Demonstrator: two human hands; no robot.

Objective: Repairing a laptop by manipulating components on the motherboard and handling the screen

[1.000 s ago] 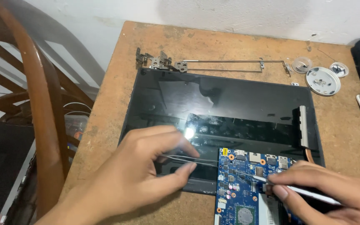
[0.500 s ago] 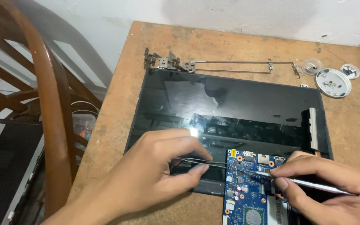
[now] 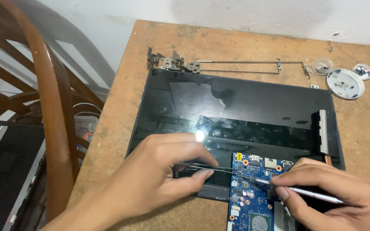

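Low in the frame, right of centre, a blue circuit board (image 3: 253,192) lies on the near edge of a glossy black laptop screen panel (image 3: 236,115), and both hands work on its upper part. The left hand (image 3: 150,184), coming in from the lower left, has thumb and forefinger closed narrowly on a pair of thin metal tweezers (image 3: 213,167), whose tips reach across to the board's top left area. The right hand (image 3: 322,188), at the lower right, is curled in a pen grip around a slim silver tool (image 3: 309,194); its point rests among the small components near the tweezer tips. Whether the tweezers actually pinch a part cannot be told, since the spot is too small to read.

Judging from this, fine work on one small component is in hand. To do it well, the person would keep both wrists braced on the panel and table, squeeze the tweezers only lightly so nothing springs away, and hold the silver tool's point on the one part without dragging across its neighbours.

Near the top of the frame, on the worn wooden table (image 3: 116,141), lie a metal hinge bracket set (image 3: 228,66) and, at the upper right, a round white dish (image 3: 344,83) with small parts. A wooden chair back (image 3: 52,115) fills the left side.
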